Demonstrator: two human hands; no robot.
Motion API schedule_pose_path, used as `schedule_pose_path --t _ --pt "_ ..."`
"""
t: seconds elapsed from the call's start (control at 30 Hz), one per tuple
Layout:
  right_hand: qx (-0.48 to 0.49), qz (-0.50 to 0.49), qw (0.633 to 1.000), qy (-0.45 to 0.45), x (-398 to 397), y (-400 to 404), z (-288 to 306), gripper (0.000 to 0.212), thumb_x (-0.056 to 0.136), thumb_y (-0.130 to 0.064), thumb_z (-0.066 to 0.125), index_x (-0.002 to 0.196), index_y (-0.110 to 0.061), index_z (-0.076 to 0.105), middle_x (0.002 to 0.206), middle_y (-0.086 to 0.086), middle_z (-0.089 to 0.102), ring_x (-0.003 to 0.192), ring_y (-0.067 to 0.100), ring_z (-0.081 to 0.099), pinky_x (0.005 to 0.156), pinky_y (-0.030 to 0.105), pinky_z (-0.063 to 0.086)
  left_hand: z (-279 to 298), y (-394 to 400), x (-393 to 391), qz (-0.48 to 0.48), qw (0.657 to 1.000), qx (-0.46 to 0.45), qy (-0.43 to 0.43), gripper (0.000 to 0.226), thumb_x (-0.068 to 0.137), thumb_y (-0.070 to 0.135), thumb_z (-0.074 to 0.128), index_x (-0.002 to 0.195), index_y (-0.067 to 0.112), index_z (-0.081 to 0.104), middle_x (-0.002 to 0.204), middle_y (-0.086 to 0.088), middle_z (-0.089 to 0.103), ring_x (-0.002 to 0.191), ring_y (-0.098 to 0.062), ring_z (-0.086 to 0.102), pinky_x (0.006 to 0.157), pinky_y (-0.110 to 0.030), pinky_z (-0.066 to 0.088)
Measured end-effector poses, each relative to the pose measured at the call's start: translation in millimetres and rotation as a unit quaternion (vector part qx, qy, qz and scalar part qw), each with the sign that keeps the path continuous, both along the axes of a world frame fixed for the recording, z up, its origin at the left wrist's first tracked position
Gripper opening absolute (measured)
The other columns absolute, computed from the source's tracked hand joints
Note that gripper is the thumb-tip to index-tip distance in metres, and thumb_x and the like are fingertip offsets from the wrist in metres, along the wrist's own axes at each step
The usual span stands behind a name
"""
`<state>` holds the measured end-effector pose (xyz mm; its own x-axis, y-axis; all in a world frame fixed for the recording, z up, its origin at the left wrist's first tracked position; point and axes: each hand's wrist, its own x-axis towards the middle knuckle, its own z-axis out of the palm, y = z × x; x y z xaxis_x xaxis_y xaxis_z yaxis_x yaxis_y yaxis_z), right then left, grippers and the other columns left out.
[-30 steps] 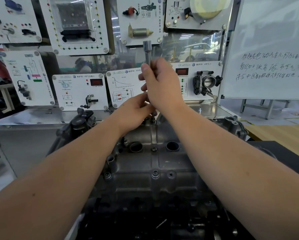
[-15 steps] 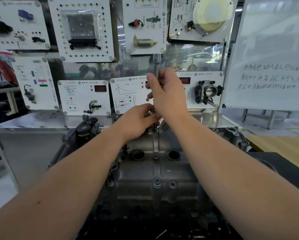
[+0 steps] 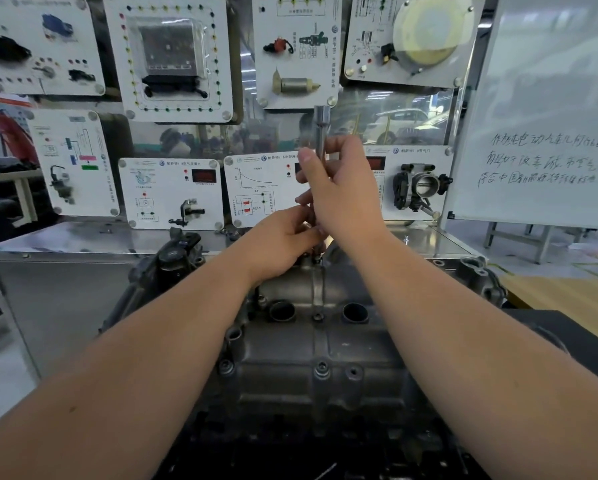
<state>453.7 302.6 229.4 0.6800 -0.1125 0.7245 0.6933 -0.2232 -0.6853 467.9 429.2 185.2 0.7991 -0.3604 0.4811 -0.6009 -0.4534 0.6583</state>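
Two bare hands meet at the centre of the frame, above a grey metal engine cover (image 3: 325, 344) that fills the lower middle. The right hand (image 3: 344, 192) wraps its fingers and thumb round the shaft of a long steel socket tool (image 3: 321, 128) and holds it upright, seemingly to keep it square to a fastener below. The left hand (image 3: 283, 237), just beneath and touching the right, pinches the tool's lower end with curled fingertips, probably steering it onto a bolt at the cover's far edge.

Only the tool's top section shows above the right thumb. Both hands hide the rest, so it cannot be told whether the tip is seated. A small bolt head (image 3: 316, 259) peeps out beneath the left fingers.

Behind, white training panels (image 3: 171, 194) with mounted car parts line the upper frame, their print too blurred to read. A whiteboard (image 3: 550, 116) with handwriting is cut off at the right edge. Both forearms run out of the bottom of the frame.
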Motion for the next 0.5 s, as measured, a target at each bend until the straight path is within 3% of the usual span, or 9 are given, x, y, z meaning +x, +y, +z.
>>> schedule_pose_path --t 0.1,0.2,0.27,0.37,0.5 --pt "0.015 -0.001 1.0 -0.008 -0.6 0.5 0.6 0.02 0.103 -0.029 0.057 0.089 -0.029 0.043 0.084 -0.003 0.073 0.056 0.014 0.069 0.046 0.022 0.047 1.5 -1.5 -2.5 0.004 1.0 0.001 0.0 0.014 0.103 0.031 0.059 0.1 0.021 0.068 0.079 0.012 0.074 0.076 -0.009 0.065 0.079 -0.038 0.051" --pt "0.011 0.003 1.0 -0.007 -1.8 1.2 1.5 0.018 0.105 -0.026 0.052 0.088 -0.027 0.048 0.082 -0.004 0.072 0.058 0.012 0.069 0.048 0.023 0.049 2.0 -2.1 -4.3 -0.005 1.0 -0.016 0.022 0.018 0.107 0.022 0.053 0.108 0.015 0.069 0.096 0.002 0.077 0.097 -0.018 0.072 0.096 -0.046 0.055" --pt "0.0 0.003 1.0 -0.007 -2.3 1.7 2.4 0.019 0.106 -0.026 0.049 0.088 -0.029 0.051 0.081 -0.006 0.072 0.058 0.01 0.069 0.05 0.023 0.049 1.6 -1.8 -4.8 -0.008 0.999 -0.025 0.031 0.019 0.108 0.019 0.052 0.115 0.011 0.068 0.105 -0.005 0.077 0.103 -0.022 0.072 0.099 -0.048 0.055" --pt "-0.009 0.002 1.0 -0.009 -3.3 2.0 2.3 0.02 0.107 -0.029 0.047 0.088 -0.034 0.052 0.08 -0.006 0.071 0.058 0.007 0.067 0.051 0.018 0.047 2.6 -2.0 -4.9 0.001 0.999 -0.022 0.026 0.018 0.106 0.022 0.056 0.113 0.01 0.067 0.102 -0.007 0.077 0.098 -0.02 0.072 0.098 -0.05 0.054" --pt "-0.001 0.0 1.0 -0.026 -3.2 0.6 0.3 0.017 0.101 -0.036 0.061 0.093 -0.036 0.046 0.08 -0.005 0.073 0.058 0.008 0.069 0.054 0.018 0.05 3.4 -1.3 -7.5 0.001 1.0 -0.019 0.018 0.014 0.104 0.026 0.06 0.107 0.014 0.066 0.094 -0.004 0.076 0.091 -0.026 0.071 0.096 -0.057 0.053"
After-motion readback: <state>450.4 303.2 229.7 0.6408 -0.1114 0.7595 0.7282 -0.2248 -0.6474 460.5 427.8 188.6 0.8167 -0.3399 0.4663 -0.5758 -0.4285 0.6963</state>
